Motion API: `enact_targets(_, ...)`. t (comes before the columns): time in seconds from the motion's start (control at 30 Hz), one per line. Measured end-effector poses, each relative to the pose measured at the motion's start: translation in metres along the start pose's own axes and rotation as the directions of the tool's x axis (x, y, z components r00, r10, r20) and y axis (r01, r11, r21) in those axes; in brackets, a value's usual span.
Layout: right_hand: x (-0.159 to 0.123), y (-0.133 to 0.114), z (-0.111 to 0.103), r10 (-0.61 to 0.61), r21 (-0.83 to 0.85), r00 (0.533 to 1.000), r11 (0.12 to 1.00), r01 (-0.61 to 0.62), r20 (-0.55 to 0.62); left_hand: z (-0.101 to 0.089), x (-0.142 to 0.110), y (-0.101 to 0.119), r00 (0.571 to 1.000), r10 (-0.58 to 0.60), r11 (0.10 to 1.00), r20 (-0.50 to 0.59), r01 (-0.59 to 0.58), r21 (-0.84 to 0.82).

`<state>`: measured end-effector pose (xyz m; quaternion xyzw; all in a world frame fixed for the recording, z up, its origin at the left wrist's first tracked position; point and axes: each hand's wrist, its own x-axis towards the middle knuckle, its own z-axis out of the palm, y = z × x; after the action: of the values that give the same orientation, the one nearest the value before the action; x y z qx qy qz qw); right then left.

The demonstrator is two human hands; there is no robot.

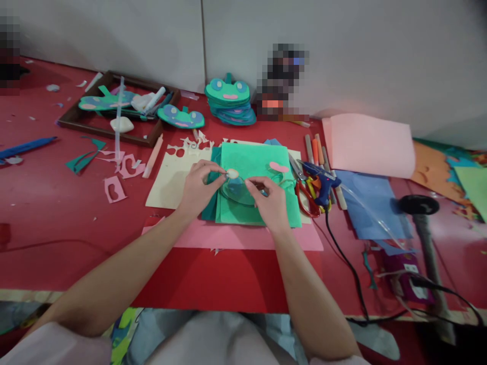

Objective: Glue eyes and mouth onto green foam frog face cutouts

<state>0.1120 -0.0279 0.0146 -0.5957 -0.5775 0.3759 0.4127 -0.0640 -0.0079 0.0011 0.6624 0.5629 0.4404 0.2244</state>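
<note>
My left hand (198,188) rests on a stack of green felt sheets (254,185), its fingers pinched on a small cream oval piece (232,174) at the top of a blue-green frog-face cutout (238,191). My right hand (269,202) lies on the same cutout just to the right, fingers curled and pressing it down. A pink oval patch (279,167) sits on the green felt beyond my right hand. A pink sheet (243,237) lies under the stack, toward me.
A blue glue gun (321,178) and red-handled scissors (306,198) lie right of the stack, with its black cord (342,253) trailing toward me. Finished frog faces (229,99) are piled at the back. A wooden tray (114,109) stands back left. Paper sheets (371,147) lie right.
</note>
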Motion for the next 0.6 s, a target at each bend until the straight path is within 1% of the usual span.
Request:
enact_targets(0.1,0.0018,0.0009,0.0008,0.01,0.033,1.0,0.999,-0.01,0.008,-0.0013,-0.0015,0.0027,0.999,0.048,0.997,0.008,-0.048,0.063)
enact_targets(0.23,0.0037,0.0032,-0.0002,0.024,0.043,0.999,0.999,-0.025,0.032,-0.002,-0.0026,0.0042,0.995,0.102,0.992,0.006,-0.102,0.072)
enact_targets(0.4,0.0033,0.0031,-0.0007,0.041,0.019,0.996,0.999,-0.042,0.084,-0.0023,-0.0034,0.0058,0.994,0.112,0.988,0.01,-0.112,0.109)
enact_targets(0.5,0.0031,0.0027,-0.0005,0.036,0.021,0.995,0.999,-0.038,0.09,-0.002,-0.0045,0.0066,0.989,0.148,0.98,0.012,-0.148,0.13)
enact_targets(0.6,0.0035,0.0025,-0.0007,0.049,0.04,0.994,0.998,-0.053,0.093,-0.0017,-0.0057,0.0076,0.986,0.164,0.974,0.038,-0.168,0.152)
